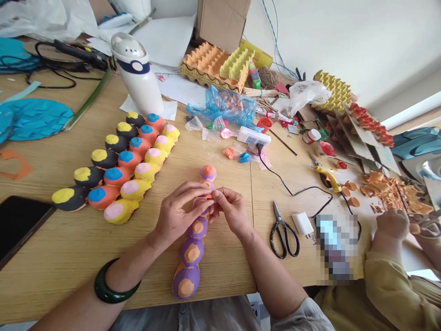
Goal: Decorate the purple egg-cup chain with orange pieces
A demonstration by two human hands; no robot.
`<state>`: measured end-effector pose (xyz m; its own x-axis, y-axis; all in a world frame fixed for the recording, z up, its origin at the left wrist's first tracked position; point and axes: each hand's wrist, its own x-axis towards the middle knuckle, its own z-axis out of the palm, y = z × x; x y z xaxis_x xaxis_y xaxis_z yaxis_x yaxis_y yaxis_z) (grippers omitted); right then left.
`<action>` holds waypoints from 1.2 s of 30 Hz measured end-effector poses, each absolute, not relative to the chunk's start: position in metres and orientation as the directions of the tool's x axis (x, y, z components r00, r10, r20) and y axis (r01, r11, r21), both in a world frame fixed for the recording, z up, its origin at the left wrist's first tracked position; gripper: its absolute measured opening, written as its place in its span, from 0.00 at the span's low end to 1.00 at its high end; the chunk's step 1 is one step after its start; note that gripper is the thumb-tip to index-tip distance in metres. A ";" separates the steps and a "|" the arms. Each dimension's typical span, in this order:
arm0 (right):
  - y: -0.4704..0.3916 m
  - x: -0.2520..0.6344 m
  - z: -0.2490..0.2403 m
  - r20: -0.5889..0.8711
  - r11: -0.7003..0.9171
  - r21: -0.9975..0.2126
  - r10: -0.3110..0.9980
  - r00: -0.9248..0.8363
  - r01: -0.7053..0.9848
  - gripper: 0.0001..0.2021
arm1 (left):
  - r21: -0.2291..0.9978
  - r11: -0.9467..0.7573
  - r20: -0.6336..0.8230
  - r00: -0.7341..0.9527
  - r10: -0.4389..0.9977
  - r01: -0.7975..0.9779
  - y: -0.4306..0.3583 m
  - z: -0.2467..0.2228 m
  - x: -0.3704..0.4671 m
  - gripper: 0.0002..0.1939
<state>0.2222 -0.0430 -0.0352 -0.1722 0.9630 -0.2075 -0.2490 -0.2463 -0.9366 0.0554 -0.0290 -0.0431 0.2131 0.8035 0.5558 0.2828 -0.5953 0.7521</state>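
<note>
A strip of purple egg carton cups (193, 253) lies lengthwise before me, with orange patches on the cups. The far cup has an orange top. My left hand (177, 209) curves over the strip's upper half, its thumb and fingers on either side of a cup. From the right, my right hand (231, 209) has thumb and forefinger pinched at the same cup. A small bit of orange clay (209, 196) shows at those fingertips, partly hidden. To the left stand joined rows of black cups (129, 131), orange cups (139, 146) and yellow cups (156, 156) with coloured tops.
Scissors (284, 232), a white charger (302, 224) and a yellow glue gun (329, 177) lie to the right. Behind are a power strip (253, 136), clay packets (229, 153) and a white tumbler (139, 82). A phone (24, 225) lies left. A co-worker's hand (392, 224) is at right.
</note>
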 end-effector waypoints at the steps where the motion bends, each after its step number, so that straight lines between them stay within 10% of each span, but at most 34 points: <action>1: -0.043 0.222 -0.035 -0.209 -0.249 -0.937 0.962 -0.176 -0.245 0.23 | 0.745 -0.602 0.561 0.220 0.798 0.286 -0.029 -0.044 0.055 0.09; 24: -0.042 0.223 -0.038 -0.192 -0.249 -0.937 0.953 -0.232 -0.246 0.23 | 0.747 -0.603 0.559 0.226 0.798 0.281 -0.027 -0.045 0.053 0.06; 31: -0.033 0.230 -0.045 -0.181 -0.123 -0.909 0.977 0.112 -0.398 0.13 | 0.953 -0.302 0.301 0.075 0.951 0.006 -0.027 -0.043 0.055 0.04; 36: -0.032 0.231 -0.041 -0.255 -0.217 -0.824 0.967 0.001 -0.524 0.08 | 0.957 -0.289 0.291 0.092 0.952 -0.038 -0.027 -0.047 0.055 0.09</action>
<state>0.2312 -0.0324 -0.0407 0.0011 0.9669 -0.2552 -0.5237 -0.2169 -0.8239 0.0553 -0.0268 -0.0466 0.0922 0.9523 0.2910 -0.0381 -0.2887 0.9567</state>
